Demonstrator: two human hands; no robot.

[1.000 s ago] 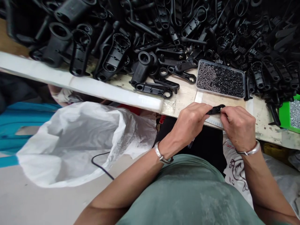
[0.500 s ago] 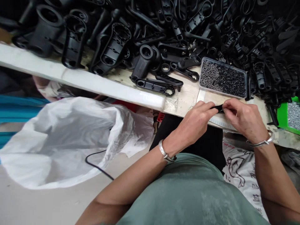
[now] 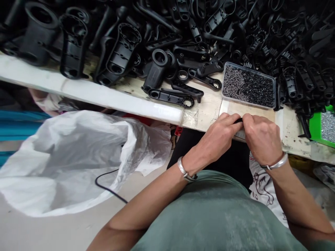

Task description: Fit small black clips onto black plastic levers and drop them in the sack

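1. Black part (image 3: 238, 120): just nearside of the clear box (image 3: 248, 103), mostly hidden.
2. Left hand (image 3: 222, 131): fingers pinching the black part.
3. Right hand (image 3: 262, 137): beside left hand, fingers mostly hidden; cannot tell grip.

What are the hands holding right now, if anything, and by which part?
A small black plastic-looking part, mostly hidden. The left hand grips its left-side end; the right hand covers the rest, so its exact hold can't be told.
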